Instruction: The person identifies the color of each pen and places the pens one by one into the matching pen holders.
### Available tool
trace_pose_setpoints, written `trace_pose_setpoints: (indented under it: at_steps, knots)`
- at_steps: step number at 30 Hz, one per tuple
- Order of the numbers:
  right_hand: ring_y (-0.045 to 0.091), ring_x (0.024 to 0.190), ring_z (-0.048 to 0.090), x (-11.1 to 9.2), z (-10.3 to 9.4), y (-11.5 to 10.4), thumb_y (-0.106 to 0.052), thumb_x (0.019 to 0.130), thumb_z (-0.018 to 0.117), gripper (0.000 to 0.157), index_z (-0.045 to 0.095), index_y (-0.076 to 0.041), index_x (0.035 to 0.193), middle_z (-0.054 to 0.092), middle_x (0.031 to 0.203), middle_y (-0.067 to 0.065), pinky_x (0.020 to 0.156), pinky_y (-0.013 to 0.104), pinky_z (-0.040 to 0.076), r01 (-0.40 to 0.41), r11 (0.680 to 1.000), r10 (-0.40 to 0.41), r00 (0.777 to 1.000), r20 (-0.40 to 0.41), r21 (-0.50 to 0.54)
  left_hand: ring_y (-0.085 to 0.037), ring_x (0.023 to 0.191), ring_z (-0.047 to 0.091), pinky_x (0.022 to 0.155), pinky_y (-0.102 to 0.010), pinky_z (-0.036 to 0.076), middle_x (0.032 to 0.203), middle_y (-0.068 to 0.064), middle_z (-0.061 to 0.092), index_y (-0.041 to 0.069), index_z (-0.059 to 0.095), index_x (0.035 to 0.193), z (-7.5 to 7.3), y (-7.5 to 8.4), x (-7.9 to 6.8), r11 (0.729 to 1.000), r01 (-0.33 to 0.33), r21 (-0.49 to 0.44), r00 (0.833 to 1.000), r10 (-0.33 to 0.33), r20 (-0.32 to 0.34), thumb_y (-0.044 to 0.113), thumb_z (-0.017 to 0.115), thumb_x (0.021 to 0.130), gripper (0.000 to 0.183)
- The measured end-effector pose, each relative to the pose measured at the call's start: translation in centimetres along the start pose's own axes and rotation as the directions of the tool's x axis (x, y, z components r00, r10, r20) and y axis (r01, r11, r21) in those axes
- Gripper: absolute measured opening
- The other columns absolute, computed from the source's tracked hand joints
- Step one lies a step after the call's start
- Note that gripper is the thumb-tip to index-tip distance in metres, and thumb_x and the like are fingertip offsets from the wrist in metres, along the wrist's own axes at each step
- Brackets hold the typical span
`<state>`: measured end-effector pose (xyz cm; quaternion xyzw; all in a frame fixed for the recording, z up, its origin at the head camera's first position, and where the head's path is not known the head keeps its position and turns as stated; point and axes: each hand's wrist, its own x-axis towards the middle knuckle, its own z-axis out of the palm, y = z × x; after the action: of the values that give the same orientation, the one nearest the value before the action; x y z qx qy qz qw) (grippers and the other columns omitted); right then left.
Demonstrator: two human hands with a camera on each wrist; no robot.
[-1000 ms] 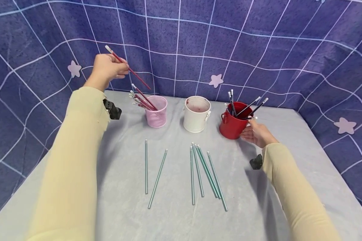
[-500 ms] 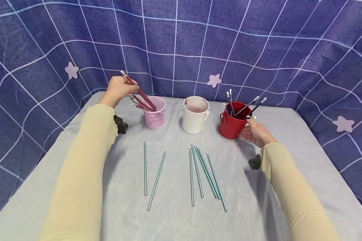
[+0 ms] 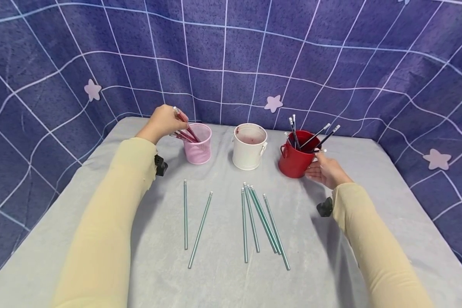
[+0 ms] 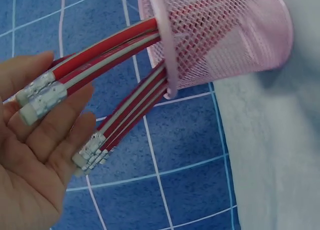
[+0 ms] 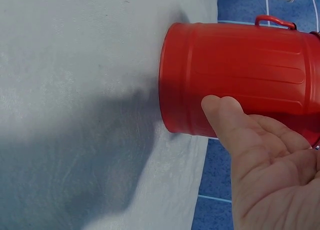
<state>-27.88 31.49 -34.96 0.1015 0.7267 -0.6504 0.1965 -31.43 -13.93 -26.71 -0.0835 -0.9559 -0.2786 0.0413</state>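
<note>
My left hand [image 3: 165,121] is at the pink mesh cup [image 3: 198,147], pinching a red pencil [image 4: 107,44] near its eraser end. In the left wrist view, the thumb lies over the pencil and the fingers behind it. Several more red pencils [image 4: 131,110] lean out of the same cup, some close beside the fingertips. My right hand [image 3: 328,169] rests against the side of the red bucket [image 3: 295,164], its fingers fairly straight. Fingertips [image 5: 227,108] touch the bucket's wall in the right wrist view. Dark pencils [image 3: 327,134] stick out of the bucket.
Between the two containers stands a white bucket [image 3: 247,156]. Several green pencils [image 3: 267,218] lie on the grey cloth-covered table [image 3: 158,256], with two more green pencils [image 3: 200,231] to the left. A blue curtain [image 3: 231,51] with stars hangs behind.
My left hand has come down and to the right, lowering the red pencil from the air into the pink cup. The right hand has stayed at the red bucket.
</note>
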Motion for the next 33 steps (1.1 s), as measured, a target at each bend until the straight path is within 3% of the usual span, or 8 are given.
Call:
trace_pose_setpoints:
  at_steps: [1,5,8,13,17,22,28,33]
  knots:
    - [0.012,0.080,0.064,0.0,0.0,0.1,-0.043,0.103,0.028,0.062,0.040,0.015,0.120,0.063,0.081,0.001,0.086,0.029,0.054,0.001,1.000,-0.001,1.000,0.001,-0.002,-0.033,0.090,0.062,0.083,-0.039,0.047,0.091,-0.016,0.072,-0.003,0.071,0.096,0.1,0.0,-0.1,1.000,-0.007,0.005,1.000,0.007,0.015,0.014,0.067,0.081,0.023]
    - [0.012,0.080,0.065,0.2,0.1,0.1,-0.041,0.103,0.026,0.064,0.037,0.018,0.125,0.064,0.081,0.001,0.086,0.028,0.054,-0.003,1.000,0.003,1.000,0.008,-0.012,-0.036,0.091,0.062,0.089,-0.044,0.047,0.095,-0.017,0.071,-0.003,0.071,0.098,0.5,-0.2,-0.4,1.000,-0.006,0.009,0.998,0.005,0.056,0.013,0.069,0.081,0.024]
    - [0.012,0.079,0.065,0.2,0.2,0.1,-0.037,0.103,0.025,0.061,0.037,0.019,0.126,0.064,0.080,0.001,0.086,0.028,0.054,-0.008,1.000,0.008,1.000,0.007,-0.008,-0.035,0.088,0.062,0.080,-0.044,0.048,0.094,-0.017,0.071,-0.003,0.071,0.097,0.8,-0.3,-0.6,0.999,-0.005,0.032,0.996,0.002,0.087,0.013,0.070,0.082,0.022]
    - [0.011,0.077,0.065,0.3,0.5,0.3,-0.036,0.103,0.027,0.052,0.043,0.012,0.115,0.064,0.079,0.001,0.080,0.026,0.056,-0.013,1.000,0.013,1.000,0.010,0.013,-0.035,0.090,0.063,0.084,-0.045,0.048,0.093,-0.017,0.071,-0.003,0.071,0.097,1.0,-0.6,-0.4,0.996,-0.054,0.070,0.992,0.045,0.118,0.012,0.068,0.082,0.022]
    - [0.012,0.076,0.066,0.4,0.6,0.4,-0.036,0.104,0.027,0.053,0.045,0.014,0.113,0.065,0.078,0.002,0.077,0.024,0.057,-0.018,1.000,0.018,1.000,0.009,0.023,-0.034,0.085,0.064,0.081,-0.044,0.049,0.092,-0.018,0.071,-0.003,0.070,0.099,0.7,-0.7,-0.7,0.997,-0.060,0.055,0.997,0.057,0.049,0.012,0.065,0.082,0.024]
    - [0.011,0.075,0.065,0.6,0.7,0.2,-0.035,0.104,0.026,0.057,0.041,0.018,0.120,0.065,0.077,0.001,0.074,0.023,0.057,-0.022,1.000,0.022,1.000,0.009,0.017,-0.032,0.087,0.064,0.077,-0.045,0.048,0.094,-0.017,0.071,0.000,0.069,0.103,-0.1,-0.2,-2.6,1.000,-0.016,0.027,0.996,0.018,-0.083,0.023,0.063,0.086,0.029]
    - [0.011,0.076,0.065,0.5,0.6,-0.2,-0.035,0.103,0.027,0.060,0.039,0.020,0.123,0.065,0.078,0.002,0.074,0.023,0.057,-0.008,1.000,0.008,1.000,0.023,0.009,-0.034,0.084,0.064,0.073,-0.046,0.047,0.091,-0.019,0.070,0.000,0.070,0.095,-0.2,0.2,-5.1,1.000,0.020,-0.010,0.957,-0.022,-0.291,0.023,0.059,0.089,0.027]
    - [0.011,0.077,0.065,0.2,-0.2,-0.2,-0.035,0.103,0.025,0.064,0.030,0.022,0.131,0.064,0.079,0.000,0.077,0.023,0.056,-0.015,1.000,0.015,1.000,0.022,-0.003,-0.030,0.072,0.058,0.060,-0.040,0.043,0.082,-0.017,0.067,0.002,0.070,0.103,0.8,1.5,-6.2,1.000,0.021,0.012,0.952,-0.017,-0.306,0.018,0.052,0.087,0.029]
